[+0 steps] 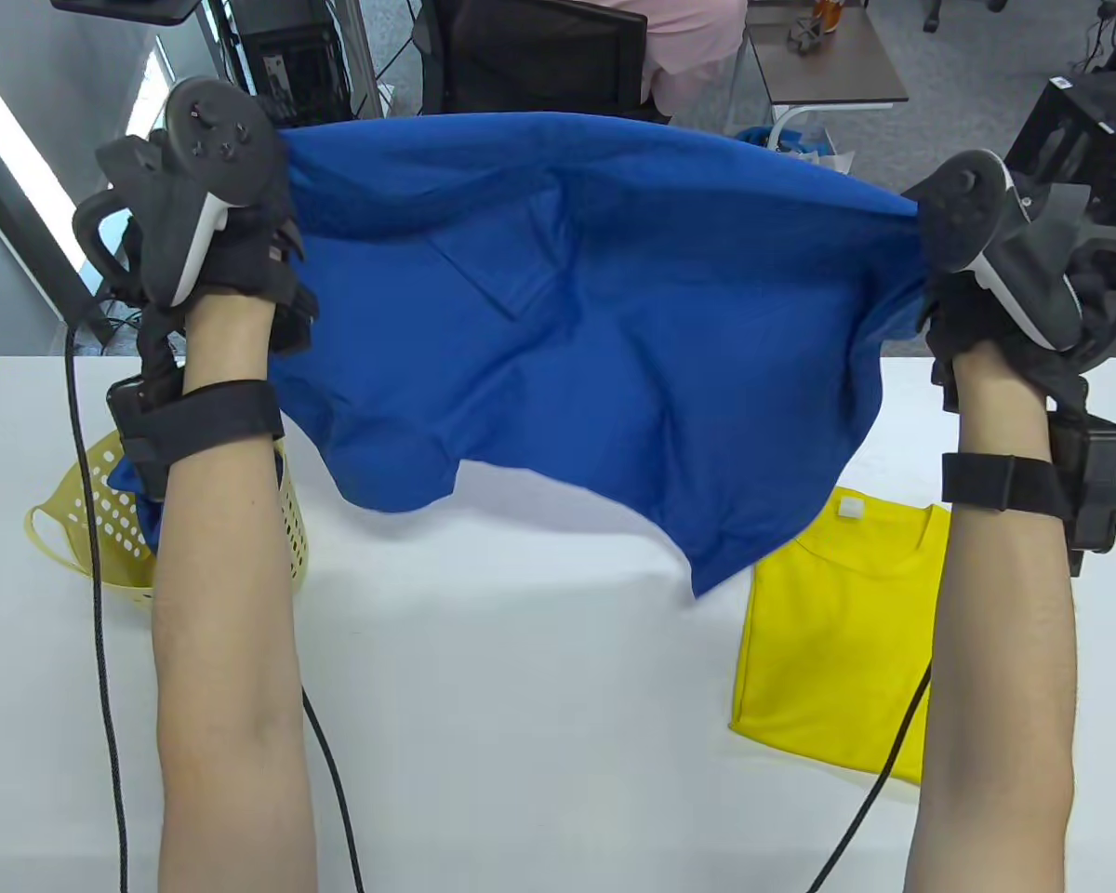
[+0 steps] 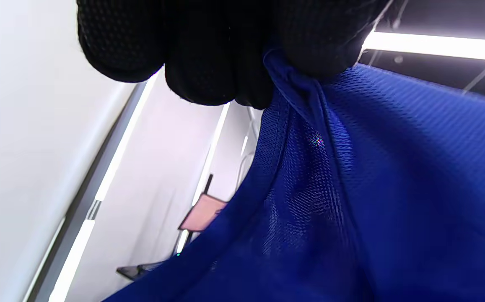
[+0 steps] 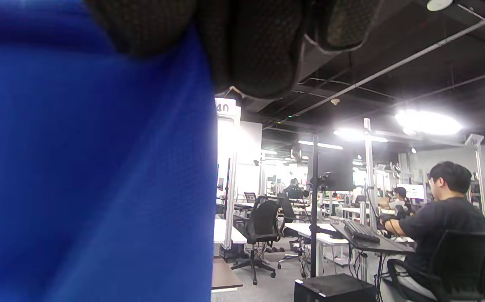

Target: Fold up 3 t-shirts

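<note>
A blue t-shirt (image 1: 577,326) hangs spread in the air above the white table (image 1: 521,670), stretched between both hands. My left hand (image 1: 274,251) grips its left edge; in the left wrist view the gloved fingers (image 2: 213,46) are closed on bunched blue fabric (image 2: 351,188). My right hand (image 1: 935,279) grips its right edge; the right wrist view shows the fingers (image 3: 250,42) closed over the blue cloth (image 3: 91,167). A folded yellow t-shirt (image 1: 837,633) lies on the table at the right, under my right forearm.
A yellow perforated basket (image 1: 102,521) with some blue cloth in it sits at the table's left, behind my left forearm. Black cables (image 1: 102,651) trail from both wrists across the table. Chairs and desks stand beyond the far edge.
</note>
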